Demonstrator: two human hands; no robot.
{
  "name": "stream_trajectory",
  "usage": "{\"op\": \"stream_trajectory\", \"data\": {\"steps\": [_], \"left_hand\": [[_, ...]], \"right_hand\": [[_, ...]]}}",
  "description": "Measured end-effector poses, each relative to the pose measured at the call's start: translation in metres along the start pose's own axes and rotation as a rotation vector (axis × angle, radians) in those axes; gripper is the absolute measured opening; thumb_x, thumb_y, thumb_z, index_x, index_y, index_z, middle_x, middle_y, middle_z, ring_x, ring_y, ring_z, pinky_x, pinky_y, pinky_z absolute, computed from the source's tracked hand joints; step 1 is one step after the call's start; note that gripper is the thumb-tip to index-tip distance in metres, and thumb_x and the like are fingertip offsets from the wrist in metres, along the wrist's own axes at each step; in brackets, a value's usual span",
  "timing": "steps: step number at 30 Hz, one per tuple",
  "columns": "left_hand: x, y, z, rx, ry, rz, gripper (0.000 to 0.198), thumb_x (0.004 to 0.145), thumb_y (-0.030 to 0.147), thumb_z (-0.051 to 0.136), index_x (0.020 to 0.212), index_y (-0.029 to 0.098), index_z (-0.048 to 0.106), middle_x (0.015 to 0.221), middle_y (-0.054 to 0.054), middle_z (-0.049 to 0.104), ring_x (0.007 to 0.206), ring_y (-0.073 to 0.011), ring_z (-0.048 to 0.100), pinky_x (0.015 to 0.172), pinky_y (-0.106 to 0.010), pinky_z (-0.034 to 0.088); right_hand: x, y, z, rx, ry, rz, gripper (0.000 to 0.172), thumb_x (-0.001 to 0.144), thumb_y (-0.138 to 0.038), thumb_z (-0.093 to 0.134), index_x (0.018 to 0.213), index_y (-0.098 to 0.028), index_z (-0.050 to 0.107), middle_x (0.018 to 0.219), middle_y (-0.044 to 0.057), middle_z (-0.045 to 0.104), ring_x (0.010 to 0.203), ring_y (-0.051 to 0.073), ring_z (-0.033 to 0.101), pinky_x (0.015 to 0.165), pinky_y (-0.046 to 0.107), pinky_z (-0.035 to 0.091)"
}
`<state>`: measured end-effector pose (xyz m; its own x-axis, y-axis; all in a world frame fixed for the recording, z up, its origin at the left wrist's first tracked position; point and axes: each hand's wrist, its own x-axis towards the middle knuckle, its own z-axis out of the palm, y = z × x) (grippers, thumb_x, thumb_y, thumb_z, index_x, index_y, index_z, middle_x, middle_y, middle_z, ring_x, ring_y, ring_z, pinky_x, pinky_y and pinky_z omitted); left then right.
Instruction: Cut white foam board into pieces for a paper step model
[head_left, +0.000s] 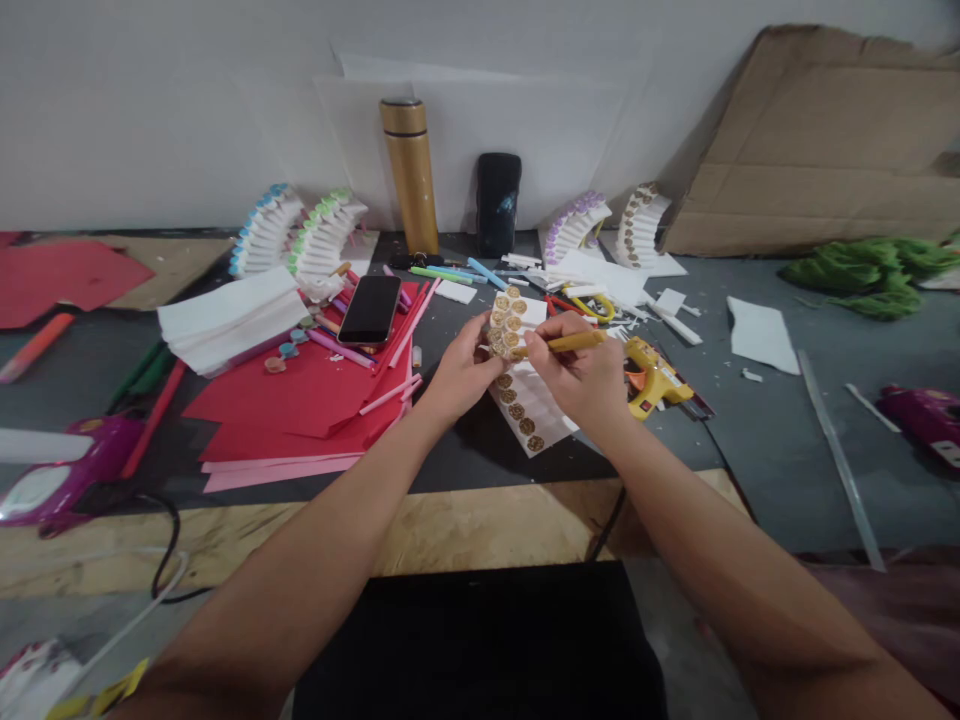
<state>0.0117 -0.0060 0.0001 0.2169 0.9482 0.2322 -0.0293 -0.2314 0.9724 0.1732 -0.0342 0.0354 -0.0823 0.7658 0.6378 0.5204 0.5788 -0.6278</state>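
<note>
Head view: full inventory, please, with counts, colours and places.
Disc paper: count unclear, white with gold discs, front centre
Gold stick: one, gold, front centre
Glue gun: one, yellow, right of centre
Curved pieces: four, white with coloured tips, along the back
Bottle: one, gold, back centre
Upright phone: one, black, right of bottle
Flat phone: one, black, left of centre
Paper stack: one, white, left
Sheets: several, red and pink, left
Tubes: many, mixed colours, centre
Scraps: several, white, right
Cardboard panel: one, brown, back right
Bundle: one, green, right
Tools: two, magenta, left and right edges
Straightedge: one, grey, right
Table: one, dark grey, beneath
Left hand: one, bare, on paper
Right hand: one, bare, holding stick
</note>
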Motion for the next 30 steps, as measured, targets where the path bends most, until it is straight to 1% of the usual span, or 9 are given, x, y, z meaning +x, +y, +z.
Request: {"op": "stream_trajectory", "data": {"steps": [8,15,18,21,25,27,30], "left_hand": [[0.001,-0.002,0.0,0.003,0.008,-0.015,0.064,0.07,0.02,0.068,0.132,0.018,0.051,0.131,-0.012,0.06,0.116,-0.0264,0.059,0.099,-0.042,0.047],[0.001,-0.002,-0.001,0.002,0.011,-0.005,0.065,0.068,0.02,0.068,0.131,0.017,0.051,0.131,-0.013,0.06,0.117,-0.0269,0.058,0.101,-0.042,0.045],[0.001,-0.002,0.0,-0.007,0.023,-0.009,0.066,0.067,0.02,0.068,0.13,0.017,0.051,0.13,-0.013,0.061,0.115,-0.0264,0.059,0.099,-0.041,0.046],[0.001,-0.002,0.001,-0.011,0.028,-0.019,0.065,0.067,0.02,0.068,0.129,0.017,0.052,0.129,-0.012,0.061,0.113,-0.0262,0.061,0.098,-0.041,0.047],[0.0,0.0,0.001,-0.049,0.011,-0.032,0.066,0.068,0.023,0.069,0.131,0.017,0.05,0.129,-0.012,0.061,0.114,-0.026,0.061,0.1,-0.041,0.046],[-0.001,0.003,-0.001,-0.08,0.008,-0.026,0.068,0.067,0.023,0.07,0.132,0.017,0.05,0.132,-0.012,0.061,0.118,-0.0262,0.059,0.102,-0.041,0.045],[-0.002,0.006,-0.005,-0.126,-0.005,-0.042,0.068,0.065,0.019,0.069,0.13,0.016,0.052,0.132,-0.011,0.062,0.121,-0.0267,0.057,0.104,-0.041,0.043]], "right_hand": [[0.001,0.002,0.0,0.003,-0.026,0.006,0.019,0.087,-0.03,0.058,0.07,-0.021,0.057,0.067,-0.001,0.059,0.059,0.012,0.05,0.056,0.027,0.038],[0.001,0.002,0.0,0.027,-0.002,-0.005,0.018,0.086,-0.028,0.059,0.07,-0.021,0.057,0.067,-0.001,0.059,0.057,0.011,0.05,0.057,0.027,0.039],[0.003,0.002,-0.001,0.034,0.011,0.03,0.019,0.085,-0.029,0.06,0.068,-0.021,0.057,0.064,-0.001,0.058,0.055,0.011,0.049,0.055,0.026,0.038],[0.006,0.007,-0.002,0.09,0.061,0.139,0.02,0.084,-0.032,0.062,0.068,-0.021,0.056,0.058,-0.003,0.053,0.05,0.01,0.045,0.05,0.026,0.035],[0.013,0.018,-0.002,0.402,0.11,0.382,0.025,0.083,-0.041,0.065,0.071,-0.023,0.052,0.051,-0.006,0.046,0.04,0.008,0.036,0.039,0.024,0.026],[0.016,0.024,-0.002,0.544,0.097,0.476,0.029,0.081,-0.044,0.066,0.069,-0.024,0.048,0.049,-0.008,0.042,0.038,0.007,0.032,0.037,0.024,0.023],[0.018,0.025,-0.003,0.653,0.025,0.561,0.032,0.079,-0.043,0.068,0.066,-0.024,0.046,0.049,-0.008,0.04,0.037,0.006,0.031,0.036,0.024,0.02]]}}
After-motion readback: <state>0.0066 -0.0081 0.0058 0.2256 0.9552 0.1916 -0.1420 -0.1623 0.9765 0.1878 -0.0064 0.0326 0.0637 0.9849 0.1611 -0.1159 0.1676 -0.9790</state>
